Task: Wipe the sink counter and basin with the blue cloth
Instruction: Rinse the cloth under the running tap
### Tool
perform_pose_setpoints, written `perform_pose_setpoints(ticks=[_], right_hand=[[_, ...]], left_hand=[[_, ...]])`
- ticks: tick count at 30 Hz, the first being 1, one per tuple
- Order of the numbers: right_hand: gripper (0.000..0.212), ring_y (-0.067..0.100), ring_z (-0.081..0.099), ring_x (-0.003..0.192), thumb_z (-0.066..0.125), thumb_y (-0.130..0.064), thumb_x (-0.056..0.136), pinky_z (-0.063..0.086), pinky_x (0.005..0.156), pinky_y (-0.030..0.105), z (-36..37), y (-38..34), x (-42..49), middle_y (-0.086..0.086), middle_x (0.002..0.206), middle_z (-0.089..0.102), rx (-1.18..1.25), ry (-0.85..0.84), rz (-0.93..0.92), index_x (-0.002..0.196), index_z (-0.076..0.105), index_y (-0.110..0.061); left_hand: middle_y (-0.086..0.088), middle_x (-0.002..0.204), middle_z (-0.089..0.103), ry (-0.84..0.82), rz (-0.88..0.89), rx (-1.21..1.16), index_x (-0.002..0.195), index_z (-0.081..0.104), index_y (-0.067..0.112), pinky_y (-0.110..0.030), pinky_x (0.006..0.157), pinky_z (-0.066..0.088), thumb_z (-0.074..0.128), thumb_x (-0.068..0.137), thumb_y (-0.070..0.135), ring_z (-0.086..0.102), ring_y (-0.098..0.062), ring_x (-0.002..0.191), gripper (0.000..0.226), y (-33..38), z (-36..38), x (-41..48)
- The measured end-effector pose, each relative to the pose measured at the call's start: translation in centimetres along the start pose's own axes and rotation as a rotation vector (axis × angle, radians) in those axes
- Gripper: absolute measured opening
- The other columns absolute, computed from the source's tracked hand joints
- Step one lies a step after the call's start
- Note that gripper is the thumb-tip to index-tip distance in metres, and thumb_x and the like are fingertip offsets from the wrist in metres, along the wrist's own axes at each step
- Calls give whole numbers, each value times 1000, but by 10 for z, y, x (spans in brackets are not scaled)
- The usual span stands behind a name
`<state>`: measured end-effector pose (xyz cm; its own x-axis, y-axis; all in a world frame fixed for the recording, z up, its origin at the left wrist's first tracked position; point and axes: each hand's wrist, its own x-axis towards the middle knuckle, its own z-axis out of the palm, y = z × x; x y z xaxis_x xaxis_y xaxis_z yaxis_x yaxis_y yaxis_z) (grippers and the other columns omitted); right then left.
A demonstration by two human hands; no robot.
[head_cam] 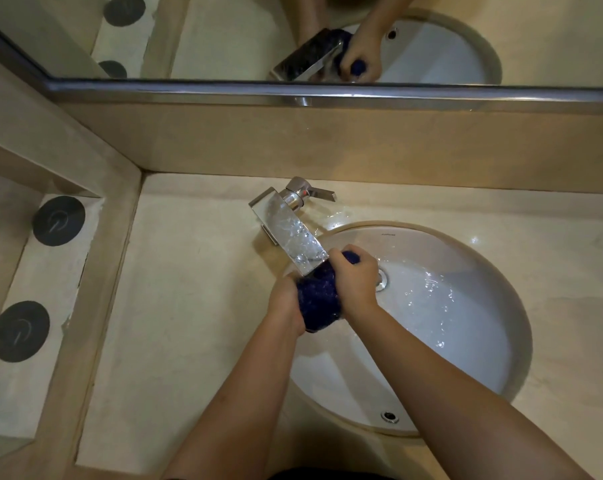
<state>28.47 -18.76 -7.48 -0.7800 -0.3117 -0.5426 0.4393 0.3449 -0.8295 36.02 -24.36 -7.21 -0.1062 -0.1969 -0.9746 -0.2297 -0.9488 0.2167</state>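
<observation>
The blue cloth (319, 301) is bunched into a dark wet wad under the spout of the chrome faucet (289, 230), over the left part of the white oval basin (466, 327). My left hand (284, 301) grips the wad from the left. My right hand (355, 278) clasps it from the right, with a bit of cloth poking out above the fingers. Water runs over the flat spout onto the cloth and ripples in the basin around the drain (382, 280). The beige counter (196, 306) surrounds the basin.
The faucet lever (322, 194) points right. A mirror (327, 36) runs along the back wall above a metal trim. A raised ledge on the left carries two dark round discs (58, 220) (20, 330). An overflow hole (389, 416) sits at the basin's near edge.
</observation>
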Motion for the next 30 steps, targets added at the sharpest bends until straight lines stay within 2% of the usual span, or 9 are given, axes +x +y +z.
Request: perform_pose_setpoints(ticks=[2,6,11,14,17,20,22,26,30], right_hand=[[22,14,37,58,61,-8,75,36,56,24,-1,1,0,6,61,35,-7,-34,-34,61,46,-3],[23,15,34,57,58,-2,77,32,54,23,-5,3,5,8,61,32,11,-78,-45,60,43,-5],[21,18,50,65,60,-13,83,43,64,30,-10,15,12,10,68,49,-43,-114,31,75,53,5],[9,16,64,86,63,-23,88,54,78,33,-15,19,14,1,91,67,-17,-186,147,92,66,-15],[18,23,65,105,63,-23,86,53,90,42,-26,28,18,2,105,70,74,-376,410,101,71,-28],[31,31,62,113,52,-21,89,55,90,47,-44,31,22,10,117,68,71,-659,588,114,72,-22],[30,30,64,109,50,-17,93,57,84,45,-52,28,26,12,118,67,76,-723,614,116,69,-15],[30,25,68,100,61,-35,92,58,75,37,-45,20,29,10,108,72,-9,-559,528,109,68,-10],[24,26,67,91,67,-39,87,54,79,37,-28,18,32,7,90,70,-197,-327,244,84,66,-15]], left_hand=[[-11,87,72,-32,-46,83,99,69,14,-41,57,56,51,87,29,67,-32,75,26,4,0,-2],[-10,89,73,-66,-7,159,101,70,13,-42,83,53,53,86,28,68,-33,83,27,6,-2,3],[-9,97,73,-32,218,165,101,69,10,-39,78,56,57,89,32,69,-30,87,28,0,-16,7],[-8,94,73,8,446,167,95,67,9,-35,74,55,61,88,32,69,-27,88,25,-2,-27,2],[-6,82,69,55,595,216,81,65,14,-34,70,52,65,86,34,67,-24,79,21,-2,-32,-6],[-2,78,68,64,669,292,78,64,15,-35,68,52,68,83,33,65,-24,78,19,2,-37,-10],[0,84,71,35,710,334,84,67,19,-33,70,55,69,83,29,67,-21,83,11,4,-42,-10],[6,98,70,-13,685,373,99,68,27,-25,72,52,68,86,32,66,-13,93,14,2,-38,-8],[5,93,71,35,631,411,90,69,24,-31,75,55,71,80,34,66,-17,92,15,-7,-20,-5]])
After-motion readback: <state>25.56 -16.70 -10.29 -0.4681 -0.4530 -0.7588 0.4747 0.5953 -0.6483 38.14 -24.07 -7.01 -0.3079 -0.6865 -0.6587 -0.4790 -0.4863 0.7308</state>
